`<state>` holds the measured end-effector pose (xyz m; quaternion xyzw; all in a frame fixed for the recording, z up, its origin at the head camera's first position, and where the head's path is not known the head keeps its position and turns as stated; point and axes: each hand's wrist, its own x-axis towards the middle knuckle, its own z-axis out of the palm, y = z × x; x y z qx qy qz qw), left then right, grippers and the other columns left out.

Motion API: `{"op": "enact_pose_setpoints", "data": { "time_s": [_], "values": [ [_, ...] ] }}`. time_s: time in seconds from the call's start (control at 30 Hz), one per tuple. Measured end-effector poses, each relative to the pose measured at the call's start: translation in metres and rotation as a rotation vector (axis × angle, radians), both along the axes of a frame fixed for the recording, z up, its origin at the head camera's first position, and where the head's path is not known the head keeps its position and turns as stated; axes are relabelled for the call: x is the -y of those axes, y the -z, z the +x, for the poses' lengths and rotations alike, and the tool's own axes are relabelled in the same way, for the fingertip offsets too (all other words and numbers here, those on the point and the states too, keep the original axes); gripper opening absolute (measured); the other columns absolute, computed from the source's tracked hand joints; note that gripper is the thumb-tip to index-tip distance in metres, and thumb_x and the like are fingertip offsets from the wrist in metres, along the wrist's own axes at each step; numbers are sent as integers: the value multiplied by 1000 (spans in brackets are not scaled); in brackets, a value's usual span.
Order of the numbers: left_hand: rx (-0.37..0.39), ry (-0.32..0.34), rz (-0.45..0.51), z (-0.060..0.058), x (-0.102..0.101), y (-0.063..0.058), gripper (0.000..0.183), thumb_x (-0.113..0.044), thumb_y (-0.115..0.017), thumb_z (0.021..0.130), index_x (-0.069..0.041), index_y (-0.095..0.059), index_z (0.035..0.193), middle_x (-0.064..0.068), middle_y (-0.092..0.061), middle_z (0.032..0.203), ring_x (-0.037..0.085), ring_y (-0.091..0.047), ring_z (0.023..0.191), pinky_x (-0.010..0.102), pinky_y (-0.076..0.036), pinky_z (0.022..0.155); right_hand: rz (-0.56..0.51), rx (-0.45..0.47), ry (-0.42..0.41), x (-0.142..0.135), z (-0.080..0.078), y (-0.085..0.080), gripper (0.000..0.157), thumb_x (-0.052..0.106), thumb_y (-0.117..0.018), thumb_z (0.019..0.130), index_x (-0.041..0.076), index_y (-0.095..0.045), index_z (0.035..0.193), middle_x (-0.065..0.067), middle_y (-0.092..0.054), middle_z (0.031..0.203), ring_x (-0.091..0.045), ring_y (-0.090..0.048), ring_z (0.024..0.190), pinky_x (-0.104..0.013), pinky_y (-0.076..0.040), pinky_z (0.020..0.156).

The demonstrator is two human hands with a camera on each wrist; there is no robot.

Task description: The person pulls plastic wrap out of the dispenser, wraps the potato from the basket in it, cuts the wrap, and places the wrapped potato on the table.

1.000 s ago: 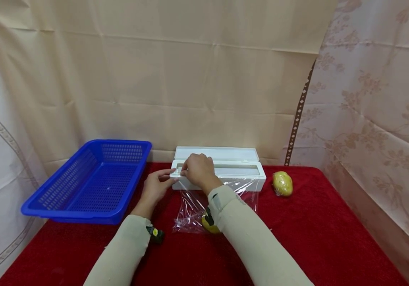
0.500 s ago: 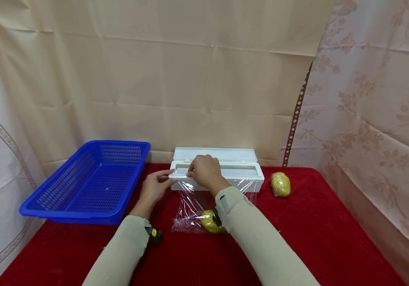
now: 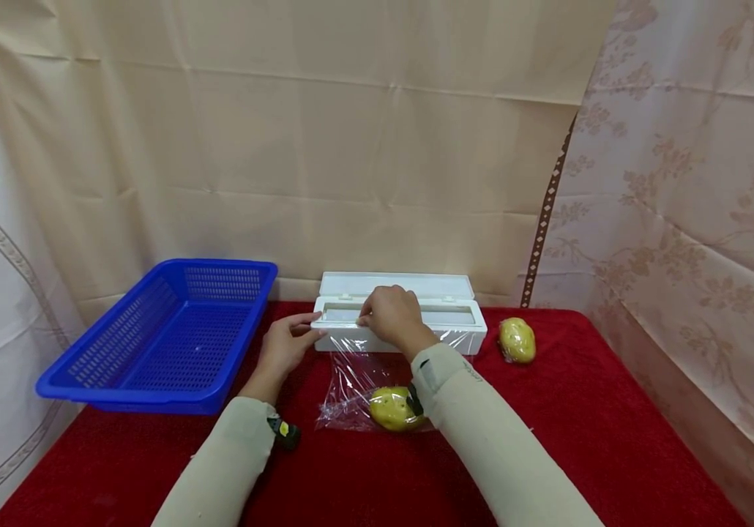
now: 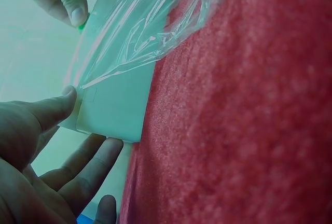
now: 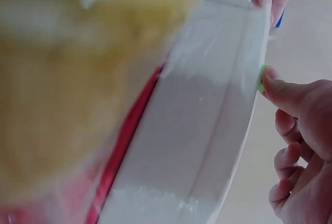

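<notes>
A white cling film dispenser box (image 3: 463,342) stands at the back of the table with its lid raised. From its front edge a clear sheet of cling film (image 3: 344,410) hangs down and spreads over a yellow potato (image 3: 390,410). My left hand (image 3: 283,344) holds the box's left end, thumb at the top edge and fingertips at the end face. Along the box's top edge, my right hand (image 3: 392,316) pinches a small green slide cutter (image 5: 261,79) under the thumb. In the right wrist view, the blurred potato (image 5: 78,89) covers the left side.
To the left stands a blue perforated plastic basket (image 3: 212,402). Right of the box lies another potato (image 3: 517,340), wrapped in film. Red cloth (image 3: 588,424) covers the table, and a beige curtain (image 3: 351,146) hangs right behind it.
My right hand has slid rightward along the box's top edge with the slide cutter. More of the potato shows beside the sleeve. My left hand stays at the box's left end.
</notes>
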<state>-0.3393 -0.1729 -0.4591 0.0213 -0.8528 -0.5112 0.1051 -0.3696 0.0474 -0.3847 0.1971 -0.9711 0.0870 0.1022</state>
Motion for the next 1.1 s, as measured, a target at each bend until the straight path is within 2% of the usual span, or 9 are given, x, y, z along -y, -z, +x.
{"op": "enact_pose_setpoints", "data": {
  "time_s": [0.3,0.47,0.8,1.1],
  "values": [
    [19,-11,-10,1,0,-2,45,-30,-82,90,-23,-72,133,14,-76,120,28,-70,113,43,-51,93,-5,-23,7,-21,1,2,9,44,-80,88,37,-84,90,13,-77,90,-17,-64,85,-41,-49,76],
    [31,-5,-8,1,0,-2,45,-30,-81,91,-23,-71,134,14,-75,123,29,-69,115,45,-51,96,-2,-38,4,-29,2,2,8,44,-80,89,37,-84,89,16,-74,80,-16,-64,84,-41,-49,75],
    [36,1,13,2,-2,-3,44,-28,-80,92,-23,-71,135,14,-74,124,29,-69,116,43,-53,93,-20,-66,0,-44,6,5,9,40,-80,89,31,-84,90,9,-73,95,-19,-63,88,-41,-49,76],
    [33,-5,12,1,-1,-3,44,-29,-81,92,-22,-71,134,15,-74,123,30,-69,115,42,-55,91,-20,-102,-29,-60,4,9,8,37,-81,90,31,-85,90,8,-70,93,-20,-62,88,-43,-49,76]
  ]
}}
